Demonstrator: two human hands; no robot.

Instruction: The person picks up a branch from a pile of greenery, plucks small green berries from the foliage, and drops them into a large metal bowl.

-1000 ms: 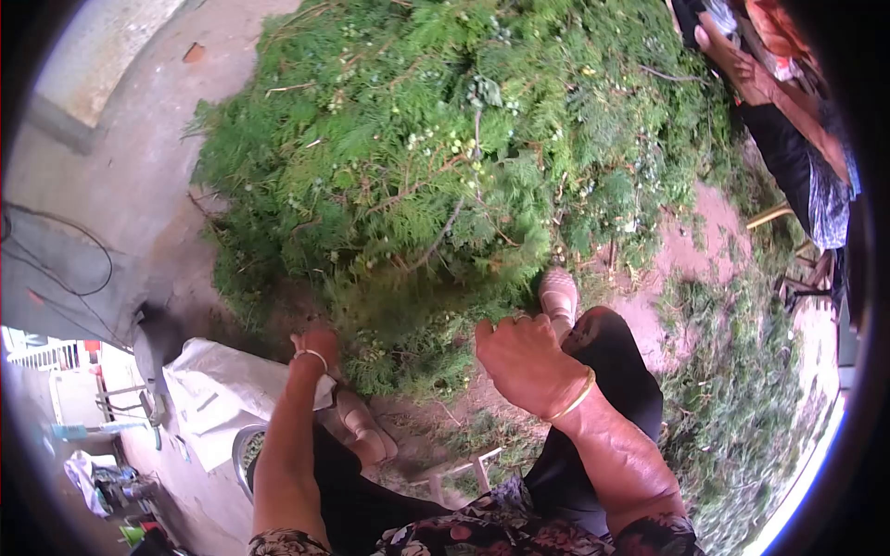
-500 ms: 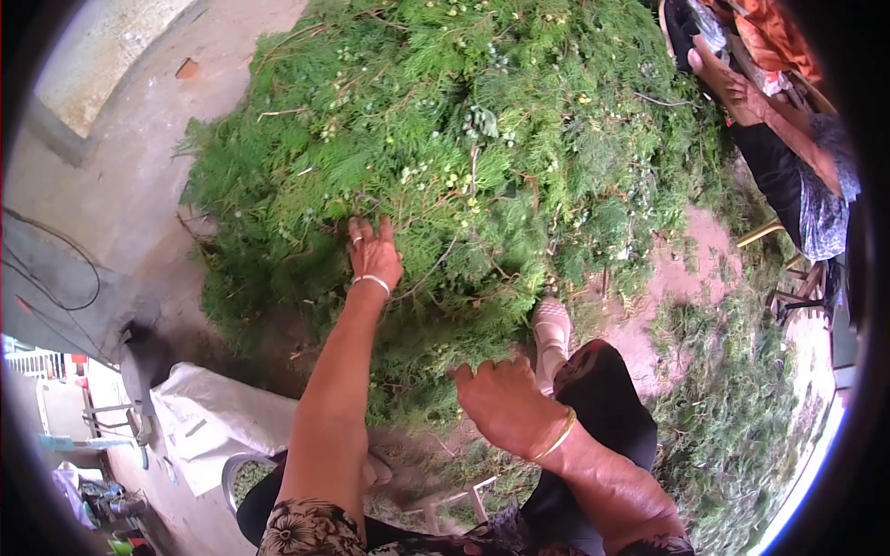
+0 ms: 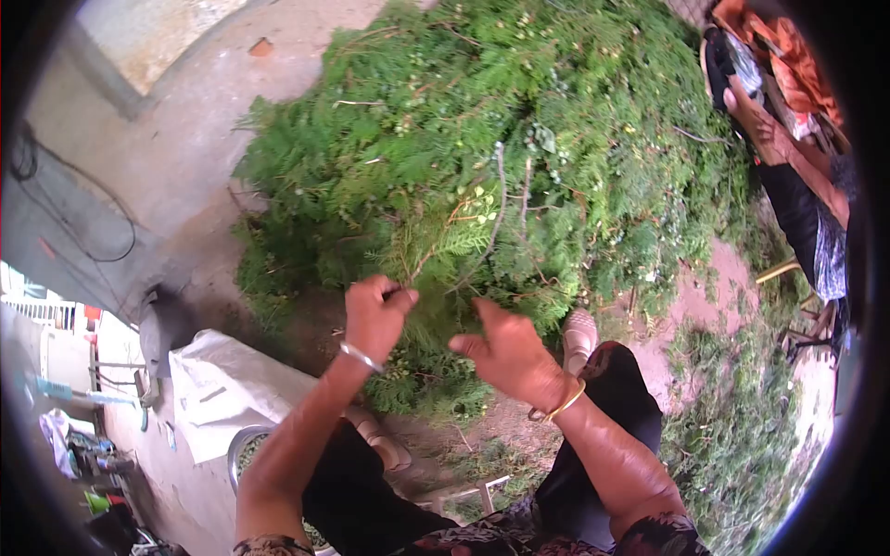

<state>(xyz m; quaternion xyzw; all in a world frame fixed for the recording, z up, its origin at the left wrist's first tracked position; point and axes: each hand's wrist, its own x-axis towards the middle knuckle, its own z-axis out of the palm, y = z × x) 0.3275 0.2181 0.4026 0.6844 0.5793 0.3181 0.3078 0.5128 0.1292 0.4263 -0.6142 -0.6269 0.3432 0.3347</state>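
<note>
A large heap of green conifer branches (image 3: 593, 157), with flat scaly foliage and small pale cones, lies in front of me. My left hand (image 3: 378, 313), with a silver bangle at the wrist, pinches the stem of a conifer sprig (image 3: 454, 239) at the near side of the heap. The sprig's leafy end points away from me, and its outline partly blends into the heap. My right hand (image 3: 517, 354), wearing a gold bangle, is close by on the right. Its thumb and forefinger are apart, and nothing visible is between them.
Another person's hand (image 3: 765, 134) is at the upper right, near an orange cloth (image 3: 783, 56). A white sack (image 3: 227, 380) and a metal basin (image 3: 243, 449) with green bits stand at my left. More cut greenery (image 3: 742, 435) covers the ground at right.
My left hand has drawn back from the heap and now grips a sprig. My right hand has gone from closed to open, reaching slightly forward. The view has shifted slightly.
</note>
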